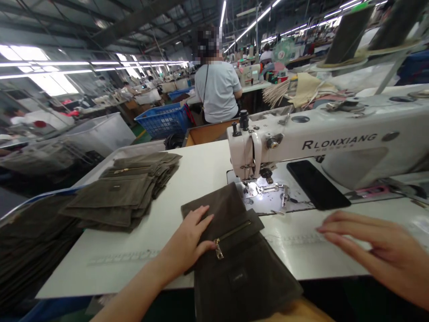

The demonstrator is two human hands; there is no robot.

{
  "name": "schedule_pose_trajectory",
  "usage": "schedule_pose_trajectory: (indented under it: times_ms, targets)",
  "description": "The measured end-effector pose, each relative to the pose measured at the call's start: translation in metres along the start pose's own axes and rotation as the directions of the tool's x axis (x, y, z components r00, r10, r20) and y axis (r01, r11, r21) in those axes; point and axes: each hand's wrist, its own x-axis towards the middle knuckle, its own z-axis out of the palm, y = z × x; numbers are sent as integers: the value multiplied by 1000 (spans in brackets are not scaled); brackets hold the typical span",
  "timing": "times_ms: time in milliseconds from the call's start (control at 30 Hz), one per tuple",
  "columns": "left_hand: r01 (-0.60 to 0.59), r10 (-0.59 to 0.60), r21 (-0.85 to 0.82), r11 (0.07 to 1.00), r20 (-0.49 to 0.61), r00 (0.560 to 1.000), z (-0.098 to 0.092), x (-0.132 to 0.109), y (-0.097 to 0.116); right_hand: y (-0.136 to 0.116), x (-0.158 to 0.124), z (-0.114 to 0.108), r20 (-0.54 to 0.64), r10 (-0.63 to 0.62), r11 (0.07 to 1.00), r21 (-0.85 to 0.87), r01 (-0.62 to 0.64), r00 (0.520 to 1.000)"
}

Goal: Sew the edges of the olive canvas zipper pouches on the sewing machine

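Note:
My left hand point(192, 239) lies with fingers spread on a dark olive fabric pouch piece point(224, 201), its thumb beside the brass zipper point(233, 232) and the dangling zipper pull point(219, 249). The piece hangs over the table's front edge and has a small label point(237, 277) on its lower part. Its upper corner lies near the presser foot point(246, 185) of the white sewing machine point(301, 129); whether it reaches under the foot is unclear. To the right, my right hand point(378, 250) hovers above the tabletop, fingers stretched out and loosely bent, with nothing visible in it.
A pile of similar zippered pieces point(114, 192) lies on the table's left, with another dark stack point(30, 237) beyond it. A black phone point(318, 185) rests by the machine bed, near pink-handled scissors point(372, 191). A person point(217, 89) sits ahead, beside a blue crate point(162, 120).

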Motion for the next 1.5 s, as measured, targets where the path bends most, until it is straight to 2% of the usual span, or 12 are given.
schedule_pose_trajectory:
  times_ms: [67, 133, 333, 467, 633, 733, 867, 1000, 1100, 1267, 1400, 1500]
  targets:
    - [-16, 17, 27, 1000, -10, 1000, 4, -8, 13, -24, 12, 24, 258, -25, 992, 123, -7, 966]
    - [-34, 34, 18, 999, 8, 999, 11, -14, 24, -44, 19, 47, 364, 8, 981, 176, -78, 931]
    - [59, -70, -157, 986, -64, 995, 25, -22, 31, -58, 17, 76, 330, 105, 946, 257, -196, 938]
    - [-35, 4, -249, 968, -126, 992, 25, -27, 31, -54, 21, 78, 353, 192, 829, 442, -344, 916]
    - [-148, 125, -166, 975, -141, 982, -10, -38, 38, -68, 33, 72, 416, 15, 476, 797, -373, 909]
    - [-187, 180, -114, 976, -63, 982, -40, -41, 46, -85, 42, 62, 343, -45, 400, 867, -297, 938]
    - [-202, 197, -40, 979, -112, 974, -64, -33, 62, -108, 52, 47, 138, -187, 567, 824, -8, 973]
    - [-168, 156, -53, 984, -177, 972, -80, -23, 75, -112, 58, 37, -120, -249, 771, 576, 271, 961]
    - [-95, 84, -153, 984, -76, 994, -92, -16, 77, -102, 61, 37, -114, -184, 838, 500, 216, 976]
    - [16, 67, -517, 856, 143, 987, -88, 3, 66, -89, 64, 52, 287, -89, 789, 605, -108, 954]
    - [68, 86, -729, 681, 172, 981, -68, 16, 56, -91, 62, 61, 284, -11, 832, 535, -149, 959]
    - [138, 8, -776, 615, 181, 983, -60, 21, 52, -92, 60, 59, 274, -33, 880, 465, -102, 961]
